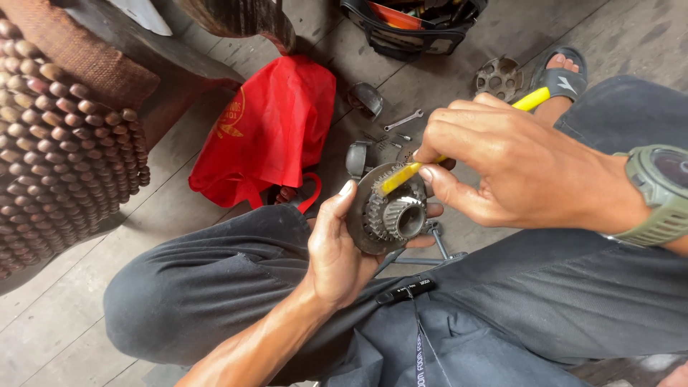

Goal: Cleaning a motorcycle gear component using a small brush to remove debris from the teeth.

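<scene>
Two hands busy, left hand (337, 247) gripping gear (390, 209), right hand (502, 168) pinching yellow tool (401, 175) (on teeth)

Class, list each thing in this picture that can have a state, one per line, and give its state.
Left hand: shut on gear.
Right hand: shut on yellow tool.
Gear: held up, teeth facing the camera.
Yellow tool: tip against the gear.
Red bag: slumped on the floor.
Tool bag: open.
Wrench: lying flat.
</scene>
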